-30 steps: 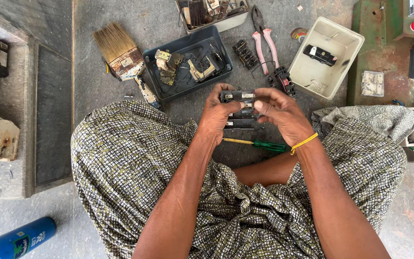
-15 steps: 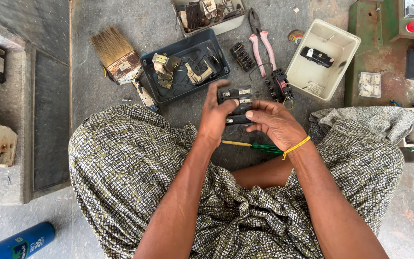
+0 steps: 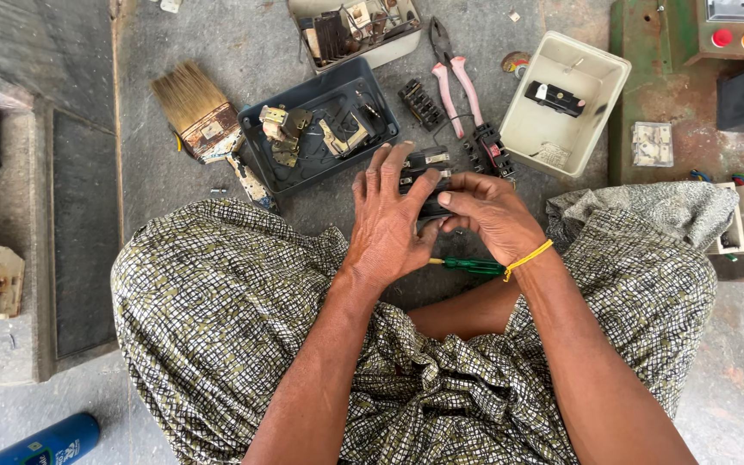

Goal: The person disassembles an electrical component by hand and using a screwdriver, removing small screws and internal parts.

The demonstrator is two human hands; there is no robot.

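Head view: a black switch block (image 3: 424, 176) is held over the floor, above the lap, clasped by the left hand (image 3: 387, 222) and pinched by the right hand (image 3: 494, 213). A steady, square hold is advised; a green screwdriver (image 3: 468, 265) lies beneath.

Both hands are packed close around a small black part (image 3: 428, 164), the left hand (image 3: 387, 226) at 9 o'clock and the right hand (image 3: 494, 215) at 3 o'clock. At 12 o'clock the way is crowded: a dark tray (image 3: 319, 131) of metal bits, pink pliers (image 3: 455, 73) and a cream box (image 3: 568, 102) sit near. At 6 o'clock a green screwdriver (image 3: 475, 266) lies just below. Bare floor (image 3: 243, 43) at 11 o'clock, past the paintbrush (image 3: 198, 112), leaves room.
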